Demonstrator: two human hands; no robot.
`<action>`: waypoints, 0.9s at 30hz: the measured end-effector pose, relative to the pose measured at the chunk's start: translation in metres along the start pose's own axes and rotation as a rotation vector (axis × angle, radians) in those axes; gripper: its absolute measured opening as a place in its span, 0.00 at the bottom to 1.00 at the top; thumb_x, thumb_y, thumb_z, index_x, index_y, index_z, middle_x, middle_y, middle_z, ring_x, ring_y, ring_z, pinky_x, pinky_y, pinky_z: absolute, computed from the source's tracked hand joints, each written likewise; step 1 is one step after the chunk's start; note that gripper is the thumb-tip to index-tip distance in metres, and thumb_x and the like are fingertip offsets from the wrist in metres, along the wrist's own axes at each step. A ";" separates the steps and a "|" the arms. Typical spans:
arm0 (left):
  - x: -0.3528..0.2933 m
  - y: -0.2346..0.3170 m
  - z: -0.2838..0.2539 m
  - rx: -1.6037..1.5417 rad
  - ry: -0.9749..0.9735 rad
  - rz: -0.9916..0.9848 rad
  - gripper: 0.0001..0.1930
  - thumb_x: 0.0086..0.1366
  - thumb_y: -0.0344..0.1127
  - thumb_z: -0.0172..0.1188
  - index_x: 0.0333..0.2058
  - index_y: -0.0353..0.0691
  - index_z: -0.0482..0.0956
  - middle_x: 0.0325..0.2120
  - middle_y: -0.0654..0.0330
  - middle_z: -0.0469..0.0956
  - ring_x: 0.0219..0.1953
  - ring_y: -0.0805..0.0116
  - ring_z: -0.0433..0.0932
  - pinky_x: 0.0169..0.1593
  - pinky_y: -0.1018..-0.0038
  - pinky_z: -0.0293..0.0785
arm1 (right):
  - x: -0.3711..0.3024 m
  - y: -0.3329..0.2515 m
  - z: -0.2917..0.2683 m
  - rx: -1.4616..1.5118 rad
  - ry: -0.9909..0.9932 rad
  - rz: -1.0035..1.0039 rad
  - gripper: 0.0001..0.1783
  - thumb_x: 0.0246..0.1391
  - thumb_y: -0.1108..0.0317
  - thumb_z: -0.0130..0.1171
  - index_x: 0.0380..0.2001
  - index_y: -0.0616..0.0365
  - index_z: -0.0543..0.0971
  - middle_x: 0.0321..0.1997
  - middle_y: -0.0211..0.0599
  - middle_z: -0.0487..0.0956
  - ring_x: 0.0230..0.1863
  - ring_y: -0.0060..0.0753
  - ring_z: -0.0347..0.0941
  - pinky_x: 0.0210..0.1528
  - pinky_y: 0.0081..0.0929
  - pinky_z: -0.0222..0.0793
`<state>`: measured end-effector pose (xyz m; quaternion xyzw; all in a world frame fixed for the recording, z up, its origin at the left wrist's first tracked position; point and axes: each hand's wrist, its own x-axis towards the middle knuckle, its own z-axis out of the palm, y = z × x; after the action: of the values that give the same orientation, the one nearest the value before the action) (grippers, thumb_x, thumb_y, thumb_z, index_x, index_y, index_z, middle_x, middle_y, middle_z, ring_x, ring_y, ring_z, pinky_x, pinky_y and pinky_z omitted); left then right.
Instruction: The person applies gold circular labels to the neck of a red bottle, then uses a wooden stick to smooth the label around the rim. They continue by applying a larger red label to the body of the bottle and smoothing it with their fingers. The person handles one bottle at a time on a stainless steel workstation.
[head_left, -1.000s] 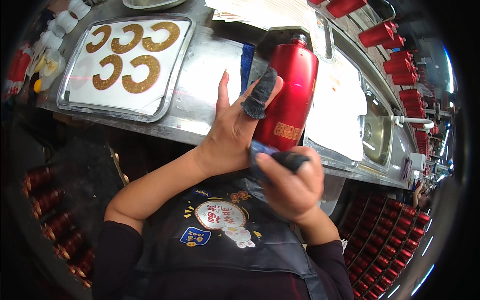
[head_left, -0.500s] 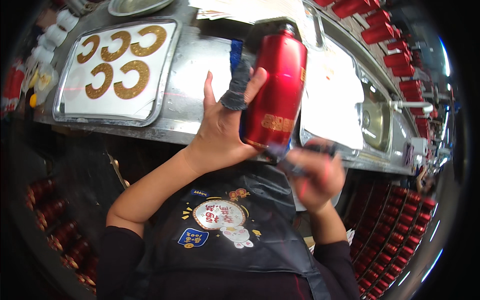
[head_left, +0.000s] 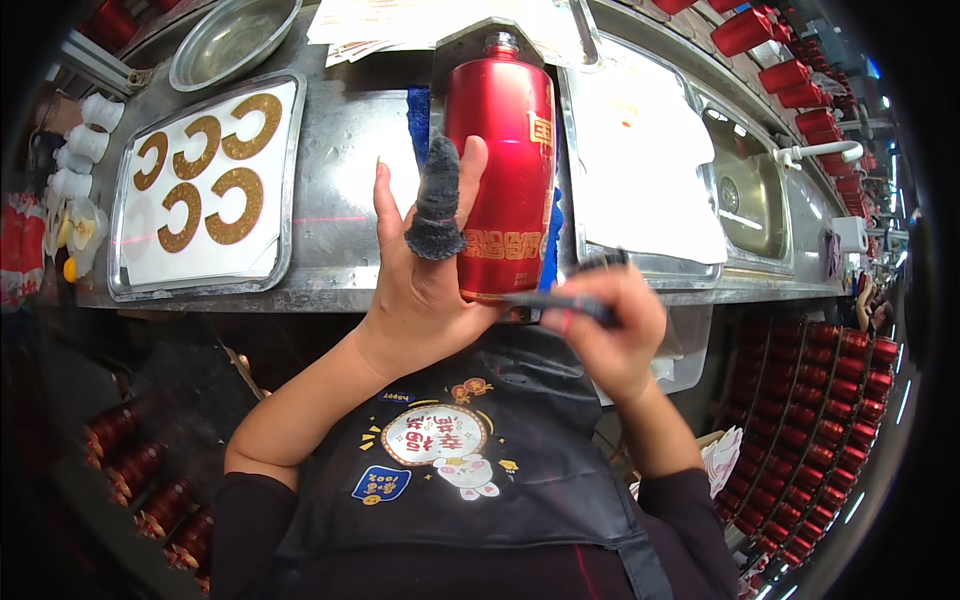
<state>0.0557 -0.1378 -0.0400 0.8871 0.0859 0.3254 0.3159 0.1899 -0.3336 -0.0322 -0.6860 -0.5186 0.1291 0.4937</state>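
A glossy red bottle (head_left: 497, 170) with gold characters lies on its side, its open silver neck pointing away from me. My left hand (head_left: 418, 270) grips its base and left side, with a black cloth cover over one finger and other fingers stretched along the bottle. In my right hand (head_left: 612, 325) is a slim dark tool (head_left: 560, 302), blurred, its narrow tip at the bottle's base edge. Whether it is a blade or tweezers I cannot tell. Beneath the bottle, a blue cloth (head_left: 553, 240) shows at both sides, and a dark angular stand (head_left: 455, 42) shows behind it.
At left, a metal tray (head_left: 285, 225) holds several gold C-shaped pieces on white sheets, with a metal bowl (head_left: 235, 45) behind. White sheets (head_left: 650, 170) lie on another tray at right, beside a sink (head_left: 745, 200) with a faucet (head_left: 822, 152). Racked red bottles (head_left: 810, 430) stand below right.
The bottle has gone from tilted to nearly straight, settling onto the cloth. My left hand has moved with it. My right hand has brought the tool's tip against the base edge. The view has shifted.
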 end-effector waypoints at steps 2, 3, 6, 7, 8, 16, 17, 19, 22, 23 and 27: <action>-0.001 0.001 -0.003 0.020 -0.032 0.000 0.50 0.51 0.49 0.76 0.69 0.39 0.61 0.75 0.45 0.49 0.74 0.47 0.55 0.71 0.35 0.28 | 0.038 0.005 0.000 0.109 -0.034 0.102 0.11 0.48 0.71 0.72 0.35 0.61 0.82 0.32 0.38 0.80 0.33 0.30 0.76 0.37 0.25 0.70; -0.001 0.003 -0.005 0.011 -0.027 0.001 0.53 0.49 0.46 0.78 0.70 0.35 0.58 0.74 0.44 0.50 0.74 0.47 0.53 0.72 0.42 0.35 | 0.064 0.004 0.002 0.060 -0.051 0.131 0.12 0.50 0.70 0.72 0.35 0.63 0.81 0.32 0.37 0.80 0.33 0.28 0.75 0.37 0.25 0.70; -0.001 0.005 -0.008 -0.032 -0.057 -0.043 0.58 0.48 0.42 0.80 0.71 0.31 0.53 0.73 0.42 0.52 0.75 0.46 0.51 0.73 0.52 0.45 | 0.139 0.013 0.000 0.079 0.234 0.060 0.08 0.55 0.72 0.68 0.37 0.60 0.80 0.31 0.30 0.81 0.32 0.21 0.75 0.35 0.21 0.72; 0.000 0.005 -0.008 -0.047 -0.064 -0.060 0.58 0.48 0.41 0.80 0.71 0.31 0.52 0.73 0.42 0.52 0.75 0.46 0.52 0.73 0.52 0.46 | 0.155 0.017 0.001 0.121 0.388 -0.050 0.08 0.54 0.74 0.68 0.37 0.60 0.81 0.32 0.32 0.82 0.30 0.23 0.77 0.33 0.22 0.73; 0.000 0.005 -0.009 -0.103 -0.079 -0.116 0.56 0.50 0.44 0.78 0.71 0.32 0.54 0.73 0.42 0.51 0.75 0.44 0.50 0.73 0.46 0.37 | 0.149 0.009 0.002 -0.071 0.378 -0.232 0.08 0.53 0.75 0.67 0.38 0.60 0.81 0.33 0.33 0.82 0.30 0.26 0.77 0.33 0.23 0.73; -0.008 0.000 -0.014 -0.174 -0.179 -0.207 0.61 0.48 0.41 0.79 0.72 0.28 0.46 0.72 0.40 0.52 0.72 0.47 0.58 0.72 0.50 0.42 | 0.136 -0.029 0.005 -0.003 0.049 -0.270 0.10 0.49 0.77 0.69 0.35 0.62 0.81 0.30 0.34 0.79 0.31 0.25 0.76 0.35 0.23 0.72; -0.008 -0.001 -0.013 -0.222 -0.185 -0.230 0.62 0.48 0.43 0.79 0.72 0.28 0.46 0.73 0.39 0.50 0.72 0.46 0.57 0.73 0.50 0.40 | 0.157 -0.023 0.004 0.013 0.243 -0.084 0.09 0.50 0.75 0.70 0.34 0.63 0.80 0.28 0.33 0.78 0.30 0.23 0.74 0.34 0.20 0.70; -0.010 -0.003 -0.013 -0.186 -0.205 -0.205 0.63 0.47 0.46 0.80 0.72 0.29 0.46 0.74 0.38 0.46 0.72 0.44 0.57 0.75 0.48 0.37 | 0.182 -0.011 -0.007 -0.178 0.370 -0.176 0.11 0.49 0.73 0.69 0.36 0.62 0.81 0.26 0.41 0.79 0.27 0.37 0.75 0.31 0.29 0.70; -0.012 -0.009 -0.013 -0.259 -0.145 -0.175 0.62 0.50 0.44 0.79 0.72 0.29 0.43 0.74 0.38 0.46 0.72 0.43 0.57 0.74 0.53 0.44 | 0.134 -0.023 0.000 -0.130 0.146 -0.444 0.11 0.48 0.77 0.66 0.38 0.60 0.82 0.31 0.42 0.82 0.29 0.36 0.78 0.32 0.30 0.72; -0.013 -0.010 -0.013 -0.280 -0.177 -0.253 0.62 0.51 0.45 0.78 0.72 0.28 0.43 0.73 0.36 0.46 0.73 0.42 0.54 0.75 0.52 0.40 | 0.118 -0.025 0.001 -0.042 0.017 -0.494 0.12 0.47 0.78 0.66 0.38 0.59 0.82 0.34 0.42 0.83 0.31 0.36 0.79 0.34 0.29 0.73; -0.016 -0.012 -0.017 -0.167 -0.234 -0.224 0.60 0.54 0.48 0.76 0.72 0.29 0.43 0.73 0.34 0.47 0.75 0.42 0.49 0.74 0.44 0.29 | 0.096 0.020 0.012 0.144 0.180 0.040 0.07 0.51 0.74 0.71 0.31 0.60 0.81 0.31 0.34 0.82 0.32 0.23 0.76 0.37 0.23 0.72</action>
<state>0.0337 -0.1257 -0.0458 0.8746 0.1196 0.1885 0.4304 0.2345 -0.2460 -0.0221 -0.6678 -0.4477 0.1137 0.5837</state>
